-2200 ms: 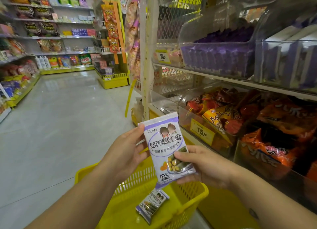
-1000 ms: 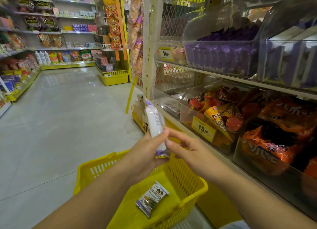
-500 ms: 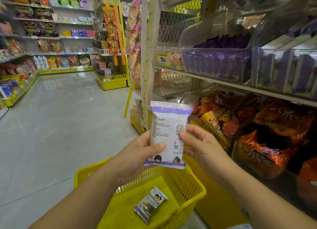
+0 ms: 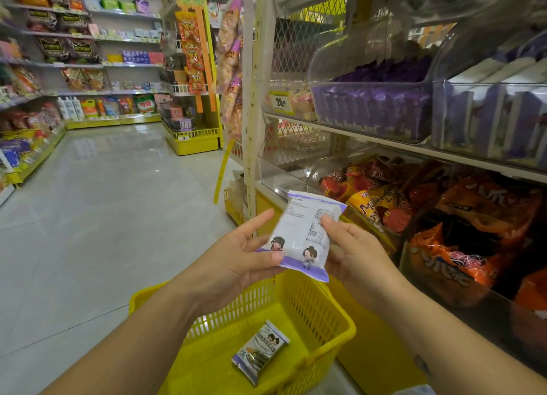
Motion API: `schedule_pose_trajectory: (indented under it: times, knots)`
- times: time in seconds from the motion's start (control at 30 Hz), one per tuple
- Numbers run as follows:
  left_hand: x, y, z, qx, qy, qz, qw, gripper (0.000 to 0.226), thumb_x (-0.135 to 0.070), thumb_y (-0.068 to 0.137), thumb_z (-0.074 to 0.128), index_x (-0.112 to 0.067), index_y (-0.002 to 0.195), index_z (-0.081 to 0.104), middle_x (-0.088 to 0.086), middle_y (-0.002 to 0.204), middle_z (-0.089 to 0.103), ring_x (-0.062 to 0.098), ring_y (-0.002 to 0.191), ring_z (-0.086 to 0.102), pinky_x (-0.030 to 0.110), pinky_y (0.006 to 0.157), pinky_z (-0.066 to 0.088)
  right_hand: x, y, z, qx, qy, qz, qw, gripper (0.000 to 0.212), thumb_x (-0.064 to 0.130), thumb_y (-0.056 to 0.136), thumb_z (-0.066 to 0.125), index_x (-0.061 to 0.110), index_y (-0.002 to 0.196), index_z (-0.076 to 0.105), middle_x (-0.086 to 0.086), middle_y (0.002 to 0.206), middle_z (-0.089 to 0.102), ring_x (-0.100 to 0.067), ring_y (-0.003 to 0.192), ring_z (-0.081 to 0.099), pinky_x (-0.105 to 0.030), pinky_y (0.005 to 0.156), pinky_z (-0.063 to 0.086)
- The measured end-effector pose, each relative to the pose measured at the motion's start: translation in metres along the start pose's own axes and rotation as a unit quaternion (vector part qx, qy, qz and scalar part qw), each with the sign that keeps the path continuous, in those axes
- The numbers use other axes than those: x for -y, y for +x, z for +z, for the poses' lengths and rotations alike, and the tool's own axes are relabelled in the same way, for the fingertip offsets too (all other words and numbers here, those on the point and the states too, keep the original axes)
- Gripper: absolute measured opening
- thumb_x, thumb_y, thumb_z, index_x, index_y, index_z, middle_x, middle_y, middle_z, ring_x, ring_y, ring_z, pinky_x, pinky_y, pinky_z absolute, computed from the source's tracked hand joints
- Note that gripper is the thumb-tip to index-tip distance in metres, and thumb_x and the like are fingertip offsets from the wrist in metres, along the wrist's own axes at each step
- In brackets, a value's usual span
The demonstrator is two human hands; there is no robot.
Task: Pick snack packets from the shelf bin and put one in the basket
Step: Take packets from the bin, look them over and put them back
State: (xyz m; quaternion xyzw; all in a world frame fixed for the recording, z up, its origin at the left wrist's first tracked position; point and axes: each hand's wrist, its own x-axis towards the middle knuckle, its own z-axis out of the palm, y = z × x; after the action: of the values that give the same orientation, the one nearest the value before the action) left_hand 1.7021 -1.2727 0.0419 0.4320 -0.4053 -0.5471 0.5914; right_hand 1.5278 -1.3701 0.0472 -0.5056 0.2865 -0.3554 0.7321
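I hold a white and purple snack packet (image 4: pixel 305 232) between both hands, its printed back side facing me. My left hand (image 4: pixel 242 258) pinches its lower left corner with the thumb on top. My right hand (image 4: pixel 352 252) grips its right edge. The packet hangs above the yellow basket (image 4: pixel 334 309) on the floor. A second, similar snack packet (image 4: pixel 260 351) lies flat on the basket's bottom. Clear shelf bins (image 4: pixel 373 110) with purple packets sit on the upper shelf to the right.
Lower bins (image 4: pixel 444 217) to the right hold orange and red snack bags. A white shelf upright (image 4: pixel 251 104) stands just beyond my hands. The grey tiled aisle floor (image 4: pixel 103 217) stretches left, lined with stocked shelves (image 4: pixel 74 54) and a yellow display stand (image 4: pixel 192 140).
The packet went from front side showing to edge-on to back side showing, turned between both hands. It now tilts slightly right and sits a little lower.
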Motion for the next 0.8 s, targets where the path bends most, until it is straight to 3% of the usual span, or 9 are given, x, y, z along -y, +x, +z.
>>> schedule_pose_trajectory:
  times: [0.1,0.2,0.33,0.43,0.57,0.7,0.8]
  knots:
    - [0.001,0.000,0.003,-0.011,0.107,0.024,0.994,0.080,-0.002,0.076,0.075,-0.036,0.141,0.042,-0.002,0.131,0.064,0.023,0.109,0.068,0.029,0.078,0.058,0.000,-0.002,0.005,-0.014,-0.007,0.015,1.000,0.035,0.034,0.094,0.055,0.005,0.113,0.058,-0.011,0.101,0.074,-0.022,0.079,0.072,-0.028,0.058,0.055]
    - [0.005,0.000,0.008,-0.044,0.255,0.070,0.963,0.075,-0.005,0.082,0.074,-0.031,0.144,0.042,-0.012,0.122,0.068,0.008,0.104,0.068,0.020,0.075,0.055,-0.002,-0.002,0.011,-0.054,-0.034,-0.010,0.998,0.034,0.032,0.095,0.055,0.004,0.115,0.056,-0.013,0.099,0.074,-0.023,0.072,0.071,-0.026,0.050,0.052]
    - [0.018,0.002,0.016,-0.084,0.313,0.093,0.941,0.079,-0.022,0.073,0.084,-0.047,0.135,0.041,-0.025,0.127,0.053,-0.009,0.108,0.059,0.010,0.078,0.050,-0.004,-0.002,0.015,-0.087,-0.052,-0.056,0.993,0.037,0.028,0.094,0.059,0.001,0.118,0.051,-0.016,0.098,0.073,-0.030,0.078,0.073,-0.032,0.055,0.057]
    - [0.024,0.002,0.016,-0.081,0.335,0.089,0.935,0.083,-0.035,0.071,0.085,-0.055,0.134,0.035,-0.039,0.121,0.047,-0.025,0.108,0.046,-0.004,0.073,0.039,-0.006,-0.003,0.015,-0.105,-0.075,-0.087,0.988,0.032,0.029,0.090,0.064,0.007,0.109,0.050,-0.013,0.098,0.072,-0.025,0.077,0.074,-0.032,0.055,0.055]
    - [0.021,0.001,0.012,-0.050,0.325,0.067,0.942,0.074,-0.047,0.072,0.081,-0.060,0.128,0.035,-0.049,0.111,0.053,-0.021,0.108,0.050,-0.004,0.074,0.040,-0.006,-0.006,0.014,-0.104,-0.111,-0.114,0.982,0.028,0.031,0.085,0.069,0.014,0.095,0.049,-0.010,0.098,0.071,-0.022,0.077,0.073,-0.026,0.054,0.053]
    - [0.018,0.001,0.009,-0.021,0.273,0.053,0.960,0.075,-0.046,0.071,0.078,-0.052,0.134,0.038,-0.035,0.124,0.057,-0.007,0.115,0.056,0.013,0.085,0.049,-0.004,-0.009,0.014,-0.074,-0.108,-0.114,0.985,0.023,0.023,0.086,0.068,0.013,0.093,0.049,-0.010,0.101,0.071,-0.025,0.074,0.073,-0.026,0.054,0.055]
    - [0.020,-0.001,0.012,-0.039,0.293,0.061,0.953,0.084,-0.052,0.064,0.079,-0.060,0.133,0.032,-0.037,0.122,0.056,-0.009,0.114,0.055,0.009,0.083,0.048,-0.001,-0.011,0.016,-0.050,-0.080,-0.111,0.989,0.021,0.018,0.087,0.067,0.013,0.094,0.048,-0.009,0.100,0.072,-0.022,0.074,0.074,-0.026,0.054,0.055]
